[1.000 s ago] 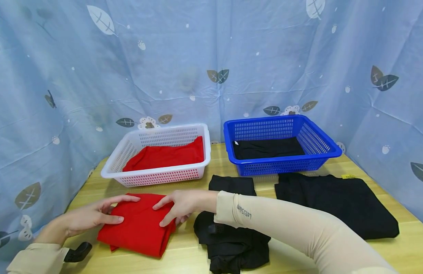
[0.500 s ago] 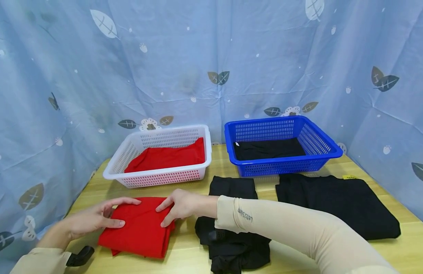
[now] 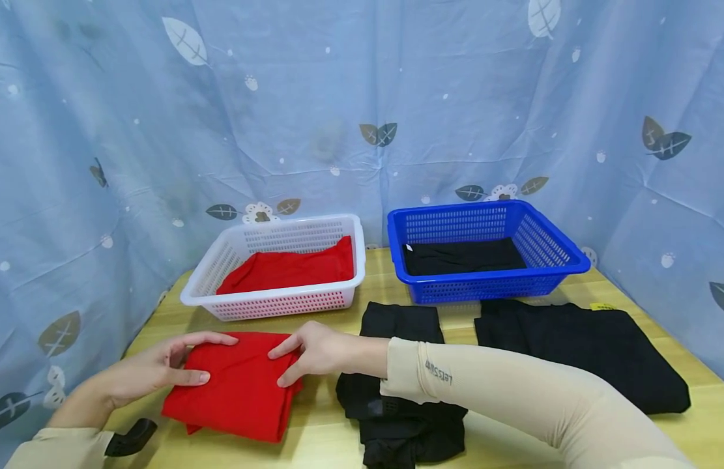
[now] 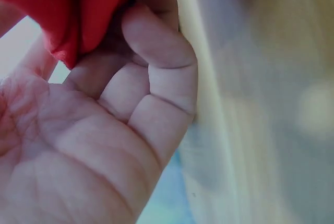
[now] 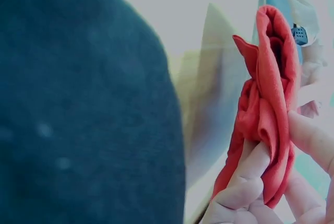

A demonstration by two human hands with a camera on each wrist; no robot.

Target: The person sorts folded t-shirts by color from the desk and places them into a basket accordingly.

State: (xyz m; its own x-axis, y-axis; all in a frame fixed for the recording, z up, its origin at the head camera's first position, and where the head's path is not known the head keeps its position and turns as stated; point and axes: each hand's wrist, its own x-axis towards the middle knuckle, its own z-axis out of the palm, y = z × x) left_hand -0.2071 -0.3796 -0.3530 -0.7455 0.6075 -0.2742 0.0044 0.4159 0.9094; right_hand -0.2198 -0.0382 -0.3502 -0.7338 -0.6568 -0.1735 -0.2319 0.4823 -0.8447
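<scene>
A folded red garment (image 3: 238, 387) lies at the front left in the head view, a hand on either side. My left hand (image 3: 141, 370) grips its left edge, thumb on top. In the left wrist view, that hand's fingers (image 4: 172, 83) curl beneath the red fabric (image 4: 99, 4). On the opposite edge, my right hand (image 3: 323, 352) pinches the folded layers. The right wrist view shows those layers (image 5: 271, 88) edge-on, with fingers (image 5: 242, 182) on both sides of them. Whether the garment's underside touches the table is hidden.
Behind the garment stands a white basket (image 3: 279, 305) with red cloth (image 3: 288, 270) inside. A blue basket (image 3: 491, 286) holds black cloth (image 3: 464, 256). Black garments (image 3: 414, 423) lie under and beside my right forearm, and a folded black one (image 3: 579, 348) at right. A curtain (image 3: 373, 78) surrounds the table (image 3: 315, 423).
The red garment and my left hand have shifted slightly left relative to the baskets. Both hands keep their hold, and the head view has turned a little.
</scene>
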